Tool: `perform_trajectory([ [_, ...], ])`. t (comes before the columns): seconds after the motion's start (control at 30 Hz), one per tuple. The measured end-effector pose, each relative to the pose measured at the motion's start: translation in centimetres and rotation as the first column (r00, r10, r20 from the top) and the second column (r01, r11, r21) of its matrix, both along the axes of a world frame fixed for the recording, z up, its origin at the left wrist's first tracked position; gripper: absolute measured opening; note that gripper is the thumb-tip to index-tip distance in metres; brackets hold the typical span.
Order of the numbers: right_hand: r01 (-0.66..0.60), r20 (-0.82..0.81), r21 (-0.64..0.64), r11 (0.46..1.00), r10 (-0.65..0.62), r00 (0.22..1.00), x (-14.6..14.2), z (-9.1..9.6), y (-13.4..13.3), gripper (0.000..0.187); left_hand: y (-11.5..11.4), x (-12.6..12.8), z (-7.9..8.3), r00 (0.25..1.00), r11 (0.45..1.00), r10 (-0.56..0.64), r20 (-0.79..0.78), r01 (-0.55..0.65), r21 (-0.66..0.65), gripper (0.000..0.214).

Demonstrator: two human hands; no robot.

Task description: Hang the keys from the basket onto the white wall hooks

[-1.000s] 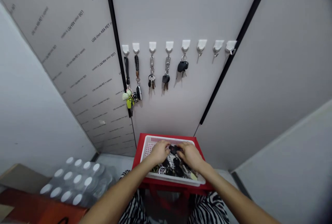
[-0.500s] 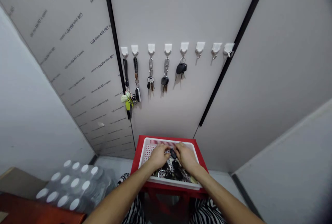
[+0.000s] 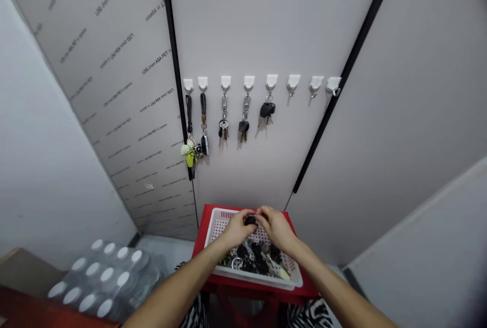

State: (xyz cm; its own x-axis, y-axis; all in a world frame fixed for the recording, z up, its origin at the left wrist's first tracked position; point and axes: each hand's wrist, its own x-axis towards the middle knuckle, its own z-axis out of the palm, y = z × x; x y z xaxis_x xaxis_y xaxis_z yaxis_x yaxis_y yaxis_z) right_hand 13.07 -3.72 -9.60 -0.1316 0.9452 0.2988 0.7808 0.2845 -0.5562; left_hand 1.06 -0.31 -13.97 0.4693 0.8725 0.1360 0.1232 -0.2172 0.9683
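Over the far part of the white basket (image 3: pixel 262 279), my left hand (image 3: pixel 238 227) is closed around a black car key (image 3: pixel 250 220), which it partly covers. My right hand (image 3: pixel 277 227) is right beside it, thumb and fingers pinched together close to the key's upper end; what they grip is too small to make out. Below both hands, a pile of keys (image 3: pixel 258 259) with black heads, metal blades and rings lies in the basket. The basket stands on a red stool (image 3: pixel 201 229).
A row of white hooks (image 3: pixel 249 82) is fixed to the wall. Bunches of keys (image 3: pixel 244 126) hang from those on the left and middle; the right three hooks (image 3: pixel 315 83) hold nothing. Capped bottles (image 3: pixel 102 277) stand on the floor at left, near an orange-brown surface (image 3: pixel 45 302).
The black key has been lifted and turned between my hands, and both hands have come closer together. The view has tilted, so the hooks appear slightly lower.
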Motion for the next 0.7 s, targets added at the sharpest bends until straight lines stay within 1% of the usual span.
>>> perform_trajectory([
  [0.07,-0.001,-0.081,-0.033,0.999,-0.002,0.997,0.1,0.6,0.1,0.015,0.1,-0.1,0.4,1.000,1.000,-0.013,0.018,0.014,-0.021,0.041],
  [0.13,0.002,-0.170,-0.069,0.998,-0.014,0.985,0.2,1.2,0.2,0.016,0.1,-0.1,1.0,0.997,0.997,-0.044,0.068,0.048,-0.060,0.044],
  [0.2,-0.001,-0.249,-0.086,0.996,-0.020,0.968,0.3,1.8,0.5,0.016,0.0,0.1,1.7,0.983,0.989,-0.086,0.162,0.104,-0.102,0.041],
  [0.27,-0.003,-0.309,-0.086,0.996,-0.024,0.951,0.5,2.6,0.9,0.015,-0.1,0.4,2.5,0.962,0.982,-0.101,0.255,0.137,-0.130,0.032],
  [0.33,0.013,-0.351,-0.077,0.997,-0.039,0.936,1.0,3.9,1.6,0.014,-0.1,0.9,3.6,0.946,0.979,-0.081,0.313,0.135,-0.155,0.023],
  [0.4,0.050,-0.377,-0.044,0.998,-0.063,0.924,1.6,5.7,2.4,0.014,0.3,1.6,5.1,0.937,0.974,-0.059,0.345,0.130,-0.185,0.023],
  [0.43,0.075,-0.392,-0.016,0.997,-0.075,0.917,2.0,6.8,2.8,0.014,0.6,2.0,6.1,0.932,0.971,-0.056,0.358,0.135,-0.198,0.024],
  [0.5,0.127,-0.433,0.050,0.991,-0.093,0.897,2.7,9.3,3.8,0.014,1.3,3.0,8.6,0.924,0.970,-0.056,0.378,0.140,-0.201,0.021],
  [0.6,0.207,-0.526,0.159,0.965,-0.095,0.845,3.5,13.4,5.3,0.014,2.4,4.6,13.2,0.932,0.981,-0.046,0.360,0.111,-0.162,0.014],
  [0.7,0.295,-0.617,0.237,0.926,-0.091,0.782,3.9,17.2,6.9,0.012,3.2,6.1,17.9,0.947,0.993,-0.027,0.321,0.064,-0.104,0.015],
])
